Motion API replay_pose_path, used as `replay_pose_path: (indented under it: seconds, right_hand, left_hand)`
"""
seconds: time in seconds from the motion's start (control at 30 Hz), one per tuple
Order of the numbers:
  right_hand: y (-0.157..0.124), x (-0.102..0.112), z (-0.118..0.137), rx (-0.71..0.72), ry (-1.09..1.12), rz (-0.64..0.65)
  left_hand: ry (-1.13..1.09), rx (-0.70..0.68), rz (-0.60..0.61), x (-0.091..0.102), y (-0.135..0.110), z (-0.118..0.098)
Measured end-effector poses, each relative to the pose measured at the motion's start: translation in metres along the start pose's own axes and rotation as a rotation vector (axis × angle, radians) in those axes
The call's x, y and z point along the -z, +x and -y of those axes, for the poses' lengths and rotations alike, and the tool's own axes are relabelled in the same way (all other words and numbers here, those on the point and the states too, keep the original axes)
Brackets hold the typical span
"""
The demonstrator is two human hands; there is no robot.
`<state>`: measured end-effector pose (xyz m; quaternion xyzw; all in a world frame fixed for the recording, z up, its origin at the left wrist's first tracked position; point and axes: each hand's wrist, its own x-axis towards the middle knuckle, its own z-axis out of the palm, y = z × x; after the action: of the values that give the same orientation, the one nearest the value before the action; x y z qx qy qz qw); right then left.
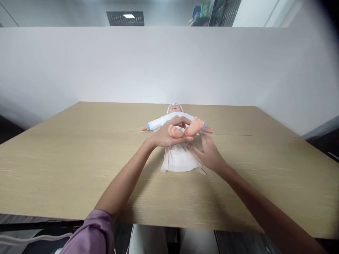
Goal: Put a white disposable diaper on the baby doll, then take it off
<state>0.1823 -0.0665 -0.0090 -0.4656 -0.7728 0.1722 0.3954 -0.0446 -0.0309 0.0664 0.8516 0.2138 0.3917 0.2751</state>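
Observation:
A baby doll (158,122) in a white top with blue cuffs and a white cap lies on its back, its head away from me and its arms spread. Its bare feet (194,127) are raised towards me. My left hand (165,134) is closed around the doll's legs near the ankles, thumb below the feet. Beneath the doll, a pale pinkish-white cloth (180,160) spreads towards me. My right hand (208,150) is at the right side of the doll's lower body, thumb and fingers apart, the thumb by the cloth's upper edge. The doll's hips are hidden behind my hands.
The wooden table (79,165) has a thin seam running across it near the doll's arms. A white partition (127,63) rises behind its far edge and along the sides. A pale cable (34,240) hangs below the near left edge.

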Motion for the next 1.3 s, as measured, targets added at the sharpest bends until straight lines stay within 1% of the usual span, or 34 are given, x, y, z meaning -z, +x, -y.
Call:
replay_pose_path:
  seconds: [0.07,0.13,0.2,0.3,0.37,0.43,0.5,0.57,0.63,0.7,0.93,1.03,1.17,1.3]
  right_hand:
    - [0.001,0.001,0.013,0.078,0.024,-0.018]
    - [0.003,0.001,0.018,0.158,0.068,0.044]
    - [0.004,0.004,0.013,0.224,0.101,0.113]
    - [0.000,0.016,-0.008,0.330,0.089,0.194]
    - [-0.006,0.025,-0.026,0.422,0.031,0.274]
    - [-0.014,0.030,-0.047,0.485,-0.059,0.331]
    - [-0.022,0.029,-0.067,0.519,-0.133,0.311]
    - [-0.028,0.024,-0.084,0.529,-0.177,0.272]
    - [-0.033,0.020,-0.094,0.523,-0.206,0.270]
    - [-0.035,0.018,-0.097,0.506,-0.231,0.298]
    - [-0.034,0.021,-0.092,0.453,-0.202,0.342]
    - [-0.034,0.020,-0.092,0.462,-0.194,0.339]
    - [-0.034,0.021,-0.091,0.459,-0.172,0.346]
    - [-0.032,0.025,-0.093,0.403,-0.093,0.387]
  left_hand:
    - [0.007,0.032,0.013,-0.005,-0.010,-0.002]
    - [0.011,0.034,0.034,-0.007,-0.020,-0.004]
    - [-0.004,0.006,0.061,-0.006,-0.032,-0.005]
    - [0.026,0.020,0.114,0.003,-0.059,-0.001]
    - [0.098,0.072,0.160,0.009,-0.080,0.008]
    - [0.177,0.115,0.177,0.013,-0.102,0.020]
    - [0.234,0.141,0.204,0.012,-0.120,0.032]
    - [0.267,0.145,0.244,0.010,-0.132,0.042]
    - [0.288,0.137,0.281,0.006,-0.138,0.048]
    - [0.306,0.139,0.284,0.004,-0.139,0.051]
    - [0.360,0.158,0.346,0.005,-0.138,0.051]
    - [0.383,0.149,0.372,0.004,-0.137,0.048]
    - [0.422,0.120,0.383,0.001,-0.137,0.047]
    - [0.421,0.115,0.377,-0.001,-0.138,0.051]
